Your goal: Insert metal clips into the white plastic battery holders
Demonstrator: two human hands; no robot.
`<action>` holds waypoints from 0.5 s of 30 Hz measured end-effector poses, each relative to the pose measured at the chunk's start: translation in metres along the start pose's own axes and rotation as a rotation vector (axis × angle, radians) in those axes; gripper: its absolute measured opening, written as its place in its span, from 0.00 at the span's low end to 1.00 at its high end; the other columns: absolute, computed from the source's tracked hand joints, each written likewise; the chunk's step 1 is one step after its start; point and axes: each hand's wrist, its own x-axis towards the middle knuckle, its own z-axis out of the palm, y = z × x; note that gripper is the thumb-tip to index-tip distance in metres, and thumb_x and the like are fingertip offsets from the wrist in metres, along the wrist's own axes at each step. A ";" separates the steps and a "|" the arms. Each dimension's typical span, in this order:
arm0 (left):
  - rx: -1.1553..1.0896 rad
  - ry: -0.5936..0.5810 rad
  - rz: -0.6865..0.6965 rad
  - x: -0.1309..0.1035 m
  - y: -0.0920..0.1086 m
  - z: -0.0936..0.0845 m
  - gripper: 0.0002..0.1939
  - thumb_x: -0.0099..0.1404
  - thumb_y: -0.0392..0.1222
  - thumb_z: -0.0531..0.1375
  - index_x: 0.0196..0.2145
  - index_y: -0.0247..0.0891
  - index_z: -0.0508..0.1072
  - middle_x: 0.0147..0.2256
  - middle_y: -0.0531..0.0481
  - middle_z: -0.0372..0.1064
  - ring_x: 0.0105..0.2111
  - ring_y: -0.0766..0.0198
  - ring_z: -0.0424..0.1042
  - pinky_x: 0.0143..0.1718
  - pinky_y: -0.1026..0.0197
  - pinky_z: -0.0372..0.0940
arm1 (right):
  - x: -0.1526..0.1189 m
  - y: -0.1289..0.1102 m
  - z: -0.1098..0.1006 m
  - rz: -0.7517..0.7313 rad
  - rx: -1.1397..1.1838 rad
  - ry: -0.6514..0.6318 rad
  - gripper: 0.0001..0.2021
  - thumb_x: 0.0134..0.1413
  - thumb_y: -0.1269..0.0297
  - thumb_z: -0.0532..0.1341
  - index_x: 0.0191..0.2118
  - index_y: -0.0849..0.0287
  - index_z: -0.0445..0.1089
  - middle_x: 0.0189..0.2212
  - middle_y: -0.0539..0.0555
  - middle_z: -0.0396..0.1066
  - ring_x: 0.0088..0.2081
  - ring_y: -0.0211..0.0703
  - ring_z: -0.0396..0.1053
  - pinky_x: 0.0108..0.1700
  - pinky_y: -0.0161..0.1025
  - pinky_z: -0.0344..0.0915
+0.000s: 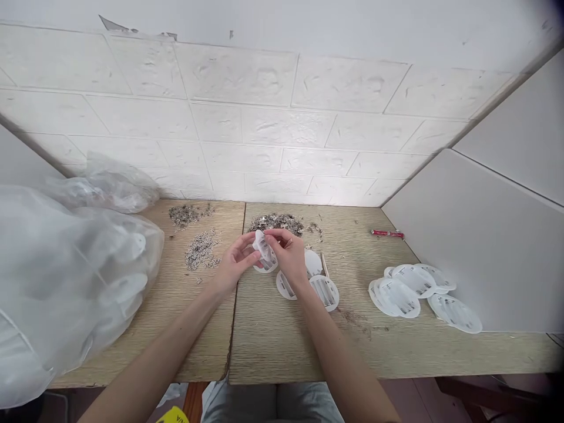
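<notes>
Tilted up off the table, a round white plastic battery holder (263, 245) is between my two hands. My left hand (235, 261) grips its left edge with thumb and fingers. At its upper right side, the fingers of my right hand (285, 251) are pinched against it; whether they also hold a small metal piece is hidden. Below and beside my hands lie several more white discs (325, 292) with battery slots, one partly under my right wrist. Just behind my hands is a pile of small metal contacts (277, 222).
A big plastic bag of white discs (79, 282) fills the left side. Two piles of small metal parts, one darker (184, 216) and one of springs or clips (202, 249), lie left. Stacked discs (409, 288) and a red tool (386, 234) lie right, near a grey partition (484, 247).
</notes>
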 end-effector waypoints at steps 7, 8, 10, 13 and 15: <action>0.004 0.054 0.016 0.002 -0.003 -0.002 0.24 0.56 0.45 0.67 0.51 0.41 0.72 0.55 0.43 0.68 0.56 0.51 0.65 0.54 0.52 0.64 | 0.001 0.001 -0.001 0.002 0.053 0.034 0.07 0.48 0.63 0.62 0.34 0.58 0.75 0.34 0.53 0.76 0.33 0.41 0.69 0.35 0.38 0.66; 0.010 0.051 0.020 0.002 -0.004 -0.003 0.24 0.57 0.46 0.66 0.51 0.41 0.72 0.55 0.43 0.67 0.57 0.51 0.64 0.55 0.51 0.62 | 0.001 0.001 -0.001 -0.005 0.041 0.043 0.07 0.48 0.63 0.62 0.33 0.58 0.75 0.33 0.53 0.76 0.32 0.41 0.69 0.35 0.38 0.65; 0.029 0.045 0.026 0.002 -0.005 -0.003 0.24 0.57 0.46 0.66 0.51 0.41 0.72 0.56 0.43 0.67 0.57 0.51 0.64 0.56 0.51 0.61 | 0.001 0.001 0.000 -0.023 0.006 0.072 0.06 0.49 0.64 0.62 0.33 0.58 0.75 0.31 0.53 0.75 0.31 0.40 0.68 0.34 0.37 0.64; 0.054 0.043 0.036 0.002 -0.006 -0.004 0.24 0.57 0.47 0.66 0.51 0.42 0.71 0.55 0.43 0.67 0.56 0.52 0.66 0.56 0.50 0.62 | -0.001 0.000 0.002 -0.043 -0.020 0.099 0.06 0.50 0.64 0.61 0.33 0.58 0.74 0.30 0.52 0.74 0.30 0.39 0.67 0.32 0.37 0.63; 0.077 0.041 0.038 0.001 -0.005 -0.004 0.24 0.58 0.46 0.65 0.52 0.43 0.71 0.55 0.43 0.67 0.55 0.53 0.66 0.56 0.51 0.62 | -0.003 -0.001 0.004 -0.052 -0.032 0.099 0.06 0.50 0.64 0.61 0.33 0.58 0.74 0.30 0.52 0.74 0.30 0.40 0.66 0.31 0.37 0.62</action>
